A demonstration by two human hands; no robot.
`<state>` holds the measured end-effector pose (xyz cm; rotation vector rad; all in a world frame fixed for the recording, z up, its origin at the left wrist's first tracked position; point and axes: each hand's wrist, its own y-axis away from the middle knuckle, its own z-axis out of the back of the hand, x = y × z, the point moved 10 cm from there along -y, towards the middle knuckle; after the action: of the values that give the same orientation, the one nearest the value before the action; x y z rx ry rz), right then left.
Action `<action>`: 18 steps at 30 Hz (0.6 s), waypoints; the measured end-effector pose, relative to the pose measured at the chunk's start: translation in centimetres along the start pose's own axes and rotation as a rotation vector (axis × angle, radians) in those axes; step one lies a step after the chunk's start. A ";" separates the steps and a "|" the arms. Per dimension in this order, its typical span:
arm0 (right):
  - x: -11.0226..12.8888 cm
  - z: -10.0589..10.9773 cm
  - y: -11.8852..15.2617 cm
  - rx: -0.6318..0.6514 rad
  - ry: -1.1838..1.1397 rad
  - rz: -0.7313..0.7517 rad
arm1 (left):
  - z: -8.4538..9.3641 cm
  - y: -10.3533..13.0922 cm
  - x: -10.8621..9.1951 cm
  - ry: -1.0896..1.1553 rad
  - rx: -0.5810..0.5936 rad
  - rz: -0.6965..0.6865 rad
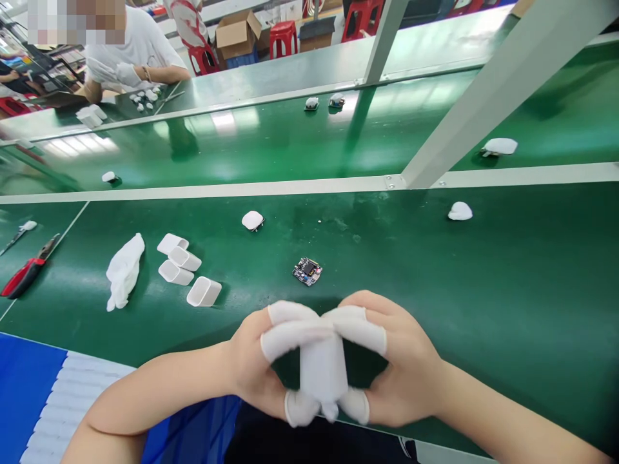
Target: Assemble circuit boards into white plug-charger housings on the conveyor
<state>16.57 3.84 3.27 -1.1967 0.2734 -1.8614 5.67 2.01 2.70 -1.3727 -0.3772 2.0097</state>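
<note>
Between my two hands is a white plastic housing (323, 372), held upright near the bench's front edge. My left hand (264, 364) grips it from the left, with white finger cots on the thumb and fingers. From the right my right hand (394, 361) closes on the same housing, its fingertips covered likewise. The fingers of both hands meet across its far end, and the thumbs press at its near end. A small white nub shows between the thumbs. Just beyond the hands a bare circuit board (307, 271) lies on the green bench (396, 258).
Several white sleeves (204, 292) and a crumpled white bag (124, 272) lie to the left, with red-handled pliers (29, 270) farther out. White-capped units (253, 220) sit on the bench and on the green belt (280, 145) behind a metal rail (203, 192). A co-worker (135, 51) sits across.
</note>
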 end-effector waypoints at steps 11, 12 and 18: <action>-0.4 -1.6 0.2 0.039 0.365 0.097 | -2.9 2.5 9.7 0.572 -0.094 0.906; -0.2 -1.6 0.2 0.035 0.362 0.118 | -3.3 2.5 9.7 0.597 -0.084 0.901; -3.9 0.6 0.0 -0.056 0.109 -0.245 | -4.2 2.0 9.3 0.607 -0.003 0.790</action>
<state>17.59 7.04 1.12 -1.2120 0.2490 -2.1485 6.68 6.12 -6.79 -2.2668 0.5144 1.9849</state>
